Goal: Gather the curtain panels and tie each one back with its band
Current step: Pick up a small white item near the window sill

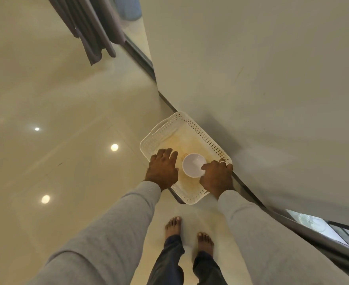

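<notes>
The curtain panel (95, 27), a grey-mauve cloth in soft vertical folds, hangs at the upper left, well apart from both hands, its lower edge loose above the glossy cream floor tiles (56, 120); no band can be made out on it. Nearer, a white plastic tray (200, 130) with perforated walls and a slot handle lies on the floor against the pale wall (251, 68), its flat base stained yellowish. A small round white bowl (193, 164), smooth and shallow, sits inside it. The left hand (163, 166) rests on the tray's near-left rim, fingers spread and fairly straight, its grip closed on nothing. The right hand (217, 176) curls over the right rim, thumb touching the bowl's edge, gripping the tray. Grey knitted sleeves (107, 233) cover both arms.
</notes>
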